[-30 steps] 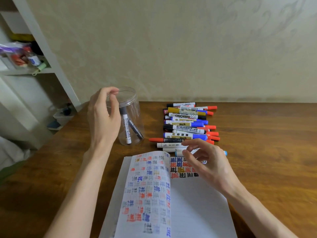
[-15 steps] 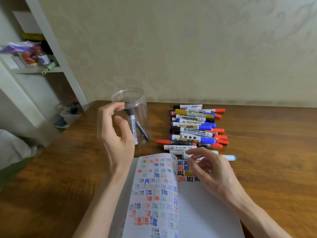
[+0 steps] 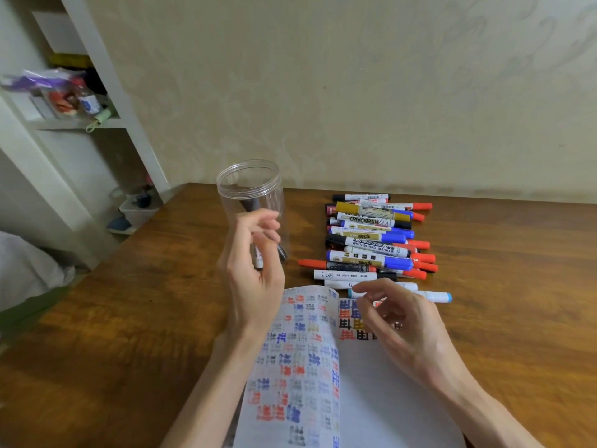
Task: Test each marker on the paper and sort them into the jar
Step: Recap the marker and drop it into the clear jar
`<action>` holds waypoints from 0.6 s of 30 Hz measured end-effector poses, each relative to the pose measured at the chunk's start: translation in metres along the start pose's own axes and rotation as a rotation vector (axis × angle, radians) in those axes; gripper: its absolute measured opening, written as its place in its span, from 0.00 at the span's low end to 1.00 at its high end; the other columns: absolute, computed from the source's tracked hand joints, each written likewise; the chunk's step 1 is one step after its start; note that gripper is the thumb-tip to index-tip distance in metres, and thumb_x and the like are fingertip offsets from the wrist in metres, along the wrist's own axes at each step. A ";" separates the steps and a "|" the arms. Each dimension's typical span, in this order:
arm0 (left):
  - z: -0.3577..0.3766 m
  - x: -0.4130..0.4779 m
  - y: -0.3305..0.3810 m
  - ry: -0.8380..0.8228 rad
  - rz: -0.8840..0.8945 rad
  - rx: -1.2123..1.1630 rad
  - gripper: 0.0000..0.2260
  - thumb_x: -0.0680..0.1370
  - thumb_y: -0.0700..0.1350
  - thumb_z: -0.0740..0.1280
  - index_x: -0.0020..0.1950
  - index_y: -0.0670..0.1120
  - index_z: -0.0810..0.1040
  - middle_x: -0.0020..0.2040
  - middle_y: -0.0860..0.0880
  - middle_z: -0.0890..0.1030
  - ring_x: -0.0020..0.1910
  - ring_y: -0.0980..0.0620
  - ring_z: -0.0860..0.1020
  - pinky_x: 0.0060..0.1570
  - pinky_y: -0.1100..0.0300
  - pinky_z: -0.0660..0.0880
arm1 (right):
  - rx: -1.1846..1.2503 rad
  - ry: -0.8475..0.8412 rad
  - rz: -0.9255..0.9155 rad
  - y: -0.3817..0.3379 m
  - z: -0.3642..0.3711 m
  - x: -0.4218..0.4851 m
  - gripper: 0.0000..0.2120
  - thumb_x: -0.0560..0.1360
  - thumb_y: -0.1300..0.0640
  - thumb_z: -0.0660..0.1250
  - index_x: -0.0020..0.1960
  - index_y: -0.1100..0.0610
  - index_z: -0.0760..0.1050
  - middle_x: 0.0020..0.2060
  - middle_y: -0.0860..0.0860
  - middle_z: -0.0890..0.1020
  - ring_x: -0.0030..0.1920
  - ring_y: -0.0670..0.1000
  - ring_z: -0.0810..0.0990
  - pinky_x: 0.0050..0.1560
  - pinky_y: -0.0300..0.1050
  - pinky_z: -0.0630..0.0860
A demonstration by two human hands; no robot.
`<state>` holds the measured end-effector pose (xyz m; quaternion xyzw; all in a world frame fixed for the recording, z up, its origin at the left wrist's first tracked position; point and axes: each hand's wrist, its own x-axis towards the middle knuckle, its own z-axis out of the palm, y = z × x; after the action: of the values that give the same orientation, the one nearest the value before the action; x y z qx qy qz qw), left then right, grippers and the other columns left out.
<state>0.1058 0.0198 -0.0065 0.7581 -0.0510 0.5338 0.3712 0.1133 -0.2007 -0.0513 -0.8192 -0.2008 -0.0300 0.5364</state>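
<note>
Fingers of the left hand are coming off the jar, loose, holding nothing; right hand is curling over the blue-capped marker just past the paper, no grip yet. I'm calling it: next test starting.

The white marker with a black end reads "WHITEBOARD", upside down from here. A white-barrelled marker lower in the pile reads "WHITEBOARD MARKER" under small illegible characters. The gold marker carries a barcode label. The paper bears rows of red, blue, gold and black characters, perhaps 再, blurred.
</note>
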 end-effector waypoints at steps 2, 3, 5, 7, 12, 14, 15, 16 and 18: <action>0.001 0.001 0.003 -0.171 -0.033 -0.045 0.09 0.80 0.30 0.62 0.56 0.39 0.79 0.45 0.48 0.81 0.42 0.52 0.81 0.41 0.64 0.77 | 0.009 0.040 0.005 0.003 -0.002 0.002 0.09 0.80 0.59 0.71 0.52 0.45 0.82 0.40 0.41 0.84 0.35 0.48 0.84 0.35 0.39 0.78; 0.000 0.003 0.006 -0.306 -0.061 -0.072 0.09 0.81 0.31 0.63 0.56 0.41 0.80 0.44 0.50 0.81 0.41 0.53 0.81 0.39 0.64 0.77 | 0.012 0.065 0.010 0.004 -0.004 0.003 0.09 0.80 0.60 0.71 0.51 0.45 0.82 0.39 0.41 0.84 0.35 0.48 0.84 0.34 0.37 0.77; -0.004 0.005 0.017 -0.664 -0.156 -0.076 0.08 0.83 0.39 0.64 0.58 0.48 0.80 0.44 0.57 0.81 0.43 0.56 0.81 0.37 0.64 0.77 | -0.008 0.124 0.017 0.007 -0.007 0.005 0.10 0.79 0.62 0.71 0.51 0.47 0.83 0.38 0.42 0.84 0.35 0.47 0.83 0.33 0.34 0.75; -0.009 0.002 0.029 -1.017 -0.233 0.029 0.06 0.84 0.49 0.65 0.60 0.57 0.78 0.47 0.60 0.82 0.45 0.60 0.81 0.41 0.65 0.79 | -0.034 0.183 0.017 0.010 -0.011 0.009 0.10 0.78 0.63 0.72 0.50 0.48 0.84 0.37 0.44 0.84 0.35 0.47 0.83 0.33 0.32 0.74; -0.020 -0.017 0.045 -1.345 -0.262 0.289 0.13 0.80 0.61 0.67 0.63 0.63 0.73 0.48 0.65 0.76 0.44 0.67 0.77 0.51 0.63 0.79 | -0.134 0.263 0.040 0.016 -0.018 0.013 0.10 0.77 0.62 0.71 0.49 0.46 0.83 0.37 0.40 0.84 0.37 0.45 0.83 0.32 0.39 0.77; -0.021 -0.019 0.048 -1.350 -0.261 0.332 0.13 0.81 0.59 0.68 0.64 0.62 0.72 0.46 0.68 0.71 0.43 0.68 0.74 0.49 0.64 0.75 | -0.272 0.275 0.010 0.020 -0.020 0.012 0.10 0.75 0.62 0.72 0.50 0.48 0.83 0.36 0.39 0.82 0.38 0.45 0.80 0.33 0.41 0.74; -0.021 -0.019 0.050 -1.357 -0.259 0.351 0.13 0.81 0.58 0.68 0.65 0.61 0.72 0.46 0.68 0.69 0.43 0.68 0.72 0.48 0.65 0.72 | -0.369 0.276 -0.027 0.022 -0.021 0.012 0.10 0.74 0.62 0.73 0.51 0.49 0.83 0.38 0.40 0.82 0.40 0.46 0.78 0.34 0.39 0.71; -0.020 -0.018 0.051 -1.364 -0.258 0.372 0.13 0.81 0.57 0.67 0.65 0.61 0.71 0.46 0.67 0.69 0.44 0.67 0.72 0.49 0.64 0.71 | -0.464 0.272 -0.070 0.025 -0.022 0.012 0.10 0.73 0.62 0.75 0.51 0.50 0.83 0.41 0.41 0.82 0.43 0.47 0.75 0.36 0.36 0.68; -0.017 -0.016 0.054 -1.374 -0.253 0.432 0.13 0.82 0.56 0.67 0.65 0.60 0.70 0.50 0.64 0.72 0.50 0.63 0.76 0.53 0.61 0.74 | -0.585 0.268 -0.138 0.032 -0.023 0.012 0.09 0.71 0.61 0.75 0.49 0.51 0.82 0.44 0.45 0.83 0.46 0.47 0.70 0.38 0.38 0.66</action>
<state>0.0603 -0.0138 0.0098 0.9783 -0.0779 -0.1111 0.1567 0.1399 -0.2285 -0.0659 -0.9119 -0.1663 -0.2300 0.2965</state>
